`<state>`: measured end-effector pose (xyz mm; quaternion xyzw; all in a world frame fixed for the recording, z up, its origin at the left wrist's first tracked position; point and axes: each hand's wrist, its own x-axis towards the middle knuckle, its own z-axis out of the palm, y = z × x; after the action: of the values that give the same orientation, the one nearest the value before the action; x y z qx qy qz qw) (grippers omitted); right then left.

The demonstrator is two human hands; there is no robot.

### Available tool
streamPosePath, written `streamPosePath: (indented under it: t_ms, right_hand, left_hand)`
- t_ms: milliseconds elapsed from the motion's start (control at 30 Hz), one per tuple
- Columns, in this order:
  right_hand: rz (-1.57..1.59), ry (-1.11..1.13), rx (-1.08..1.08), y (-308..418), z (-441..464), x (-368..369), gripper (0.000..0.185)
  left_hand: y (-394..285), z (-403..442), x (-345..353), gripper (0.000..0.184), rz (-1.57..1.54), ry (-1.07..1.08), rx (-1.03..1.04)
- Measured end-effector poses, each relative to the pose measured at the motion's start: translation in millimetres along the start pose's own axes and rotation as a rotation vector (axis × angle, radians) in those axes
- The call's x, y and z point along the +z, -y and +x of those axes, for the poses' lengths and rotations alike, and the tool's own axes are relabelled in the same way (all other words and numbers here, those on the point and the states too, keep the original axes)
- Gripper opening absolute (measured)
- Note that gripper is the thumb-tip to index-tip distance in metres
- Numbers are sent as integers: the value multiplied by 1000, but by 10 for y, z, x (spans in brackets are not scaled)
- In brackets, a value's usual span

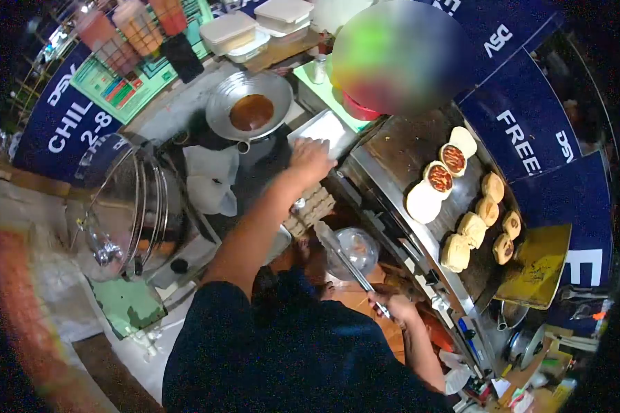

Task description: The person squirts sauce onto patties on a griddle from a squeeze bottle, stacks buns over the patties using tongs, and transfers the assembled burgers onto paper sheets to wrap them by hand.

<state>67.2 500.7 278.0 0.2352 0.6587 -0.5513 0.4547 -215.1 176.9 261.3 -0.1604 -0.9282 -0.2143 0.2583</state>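
Observation:
My left hand (311, 162) reaches forward, its fingers bent over the near edge of a white rectangular container (329, 129). What the fingertips grip there is partly hidden. Lower down, my right hand (395, 308) is closed around the handle of metal tongs (351, 265), which point up and left. Beneath the tongs' middle sits a clear round bowl (355, 253), and an egg tray (310, 210) lies by their tips. On the griddle (399, 148) at right are several buns (472, 227); two patties with red sauce (453, 159) sit on bun halves.
A wok with brown liquid (251, 112) stands at the back. Sauce bottles (139, 27) and lidded containers (229, 33) line the far edge. A glass-like domed cover (127, 206) is at left. A yellowish metal plate (536, 268) borders the griddle. A person (399, 58) is across the counter.

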Motion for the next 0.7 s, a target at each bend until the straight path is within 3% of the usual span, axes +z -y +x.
streamPosePath:
  t_ms: [67,133,200,267,300,333,367,467,533,600,633,700]
  right_hand:
    - [-26,-94,36,73,-200,57,31]
    - [-257,-75,238,-10,-277,68,47]
    - [-344,-61,111,-691,-10,-127,52]
    - [-387,-72,-54,-789,4,-107,56]
    - [-400,-78,-110,-830,9,-111,57]
    - [-236,-101,-57,-453,-216,4,43]
    - [-73,-124,-4,-256,-343,70,32]
    - [-189,-129,36,-824,-35,-175,35]
    - [-202,-144,82,-521,-213,-99,37]
    - [-43,-148,-60,-171,-459,19,60]
    - [-43,-145,-54,62,-586,103,60]
    - [371,-38,-248,530,-714,265,26]
  left_hand:
    - [39,78,261,29,-92,402,-221]
    - [73,86,330,35,-116,374,-240]
    - [68,158,218,37,-121,425,-273]
    - [38,229,113,32,-110,413,-249]
    - [33,286,60,30,-82,567,-314]
    - [9,344,-14,29,-53,720,-379]
    - [13,358,-24,29,-54,724,-372]
    - [125,360,-49,30,-56,698,-303]
    - [280,334,-66,24,-392,669,-357]
    - [368,355,-195,21,-562,631,-401]
    - [346,359,-306,19,-732,588,-451]
    - [336,352,-439,18,-891,561,-567]
